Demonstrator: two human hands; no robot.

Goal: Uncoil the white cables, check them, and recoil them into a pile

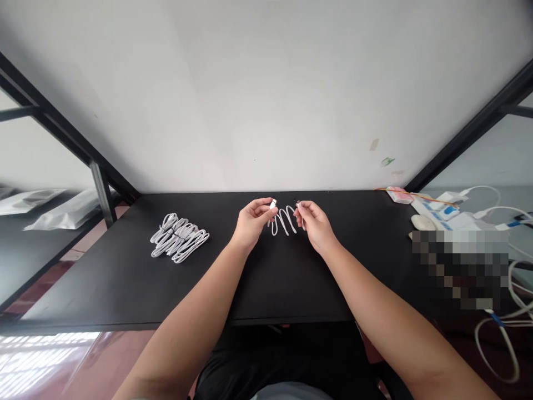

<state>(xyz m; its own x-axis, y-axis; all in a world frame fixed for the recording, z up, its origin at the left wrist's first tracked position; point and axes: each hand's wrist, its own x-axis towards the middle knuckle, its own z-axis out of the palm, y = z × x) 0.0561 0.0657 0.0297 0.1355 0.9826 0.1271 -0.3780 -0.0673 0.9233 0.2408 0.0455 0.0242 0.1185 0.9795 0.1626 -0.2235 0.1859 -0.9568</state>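
1. Head view: I see a white cable (283, 223) at the dial's centre, coils loose between the hands.
2. Left hand (252, 222) pinches one plug (273, 205), right hand (314, 222) grips the other end; they stand apart.
3. Bundles (179, 238) near nine o'clock look finished; this coil, I judge, remains unbound.
4. Black table (112, 289) beneath, pale wall (258, 100) at twelve, power strip (425, 210) at three.
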